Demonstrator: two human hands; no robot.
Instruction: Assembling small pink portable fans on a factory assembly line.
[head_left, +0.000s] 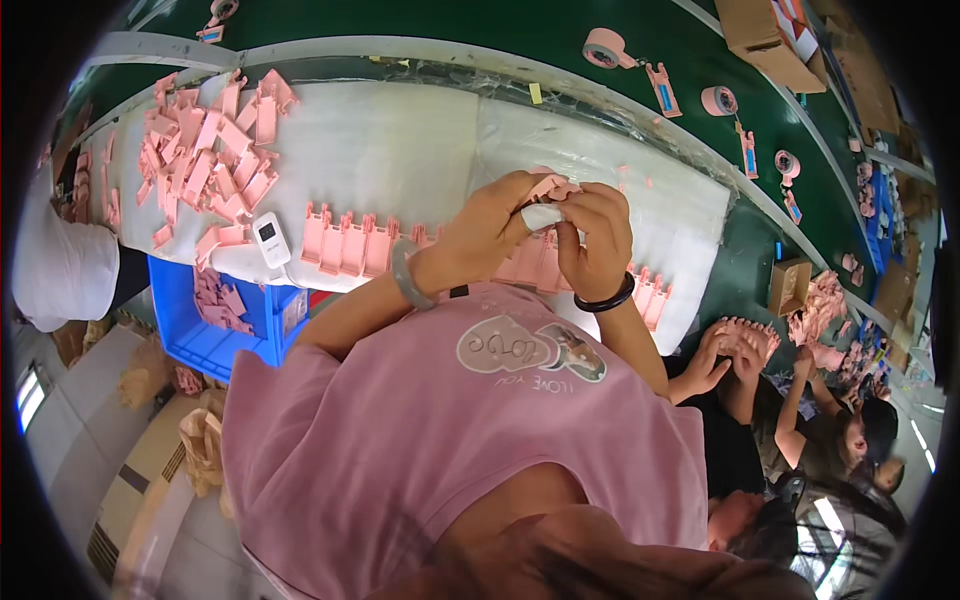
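Observation:
Both my hands meet above the padded table, closed round a small pink plastic part [552,187]. My left hand [505,215] grips it from the left, with a white wrap on one finger. From the other side, the fingers of my right hand [598,230] pinch it; they cover much of its shape. Below my hands, a row of pink plastic brackets [350,245] lies side by side along the near part of the table, partly hidden by my wrists and forearms. At the table's left rises a loose heap of similar pink pieces [215,150].
A small white device with a dark screen [271,240] lies by the heap. A blue bin [215,345] with pink pieces stands below the table's left edge. Beyond, a green conveyor [690,150] carries pink round parts [606,47]. Co-workers' hands [728,350] work at right.

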